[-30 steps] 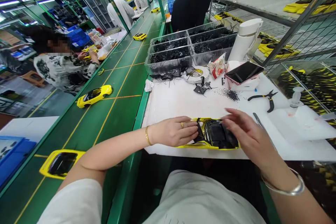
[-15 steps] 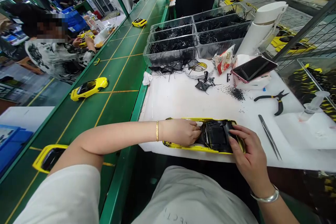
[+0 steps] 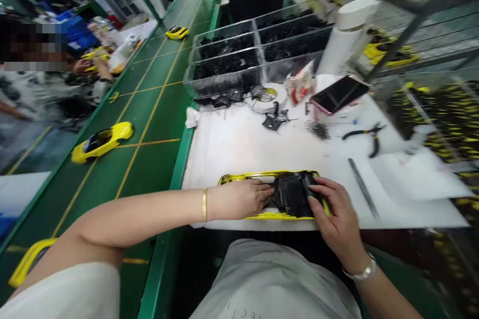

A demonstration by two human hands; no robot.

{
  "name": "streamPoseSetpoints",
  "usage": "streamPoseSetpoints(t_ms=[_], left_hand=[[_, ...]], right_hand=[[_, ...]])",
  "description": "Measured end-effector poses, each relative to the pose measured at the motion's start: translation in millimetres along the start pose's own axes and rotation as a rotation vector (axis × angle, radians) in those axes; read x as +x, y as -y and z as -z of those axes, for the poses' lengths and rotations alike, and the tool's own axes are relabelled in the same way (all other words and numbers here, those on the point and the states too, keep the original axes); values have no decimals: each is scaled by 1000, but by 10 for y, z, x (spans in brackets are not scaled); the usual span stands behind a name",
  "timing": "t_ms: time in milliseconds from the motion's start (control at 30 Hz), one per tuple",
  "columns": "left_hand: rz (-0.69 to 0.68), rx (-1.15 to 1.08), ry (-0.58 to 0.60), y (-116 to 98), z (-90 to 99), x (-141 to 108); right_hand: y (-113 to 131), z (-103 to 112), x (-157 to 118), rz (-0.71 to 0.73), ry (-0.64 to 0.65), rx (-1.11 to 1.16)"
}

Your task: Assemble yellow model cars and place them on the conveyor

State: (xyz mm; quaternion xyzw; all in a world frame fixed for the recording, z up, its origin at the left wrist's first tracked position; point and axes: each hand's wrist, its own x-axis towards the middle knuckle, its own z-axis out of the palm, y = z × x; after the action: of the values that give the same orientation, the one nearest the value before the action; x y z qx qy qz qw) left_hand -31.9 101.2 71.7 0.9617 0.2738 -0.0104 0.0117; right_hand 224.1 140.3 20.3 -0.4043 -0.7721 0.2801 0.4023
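The person wears a loose white short-sleeved top (image 3: 273, 284) with faint dark lettering (image 3: 235, 313) on the front, and its left sleeve (image 3: 60, 291) looks wide and plain. A thin gold bangle (image 3: 204, 205) sits at the left wrist and a broader silver bracelet (image 3: 359, 270) at the right. The left hand (image 3: 239, 199) and right hand (image 3: 335, 219) are gloveless.

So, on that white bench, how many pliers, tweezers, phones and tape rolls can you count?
Pliers: 1
Tweezers: 1
Phone: 1
Tape roll: 1
Total: 4
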Motion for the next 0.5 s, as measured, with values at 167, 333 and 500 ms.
streamPoseSetpoints(t_ms=[167,333,500], left_hand=[[118,-186,97,-54,76,-102],[84,-272,112,36,128,-207],[154,-257,84,-141,30,-209]], right_hand=[[159,222,-143,13,68,6],[66,1179,-413,-2,-233,-456],[-553,2726,-584,-558,-494,-825]])
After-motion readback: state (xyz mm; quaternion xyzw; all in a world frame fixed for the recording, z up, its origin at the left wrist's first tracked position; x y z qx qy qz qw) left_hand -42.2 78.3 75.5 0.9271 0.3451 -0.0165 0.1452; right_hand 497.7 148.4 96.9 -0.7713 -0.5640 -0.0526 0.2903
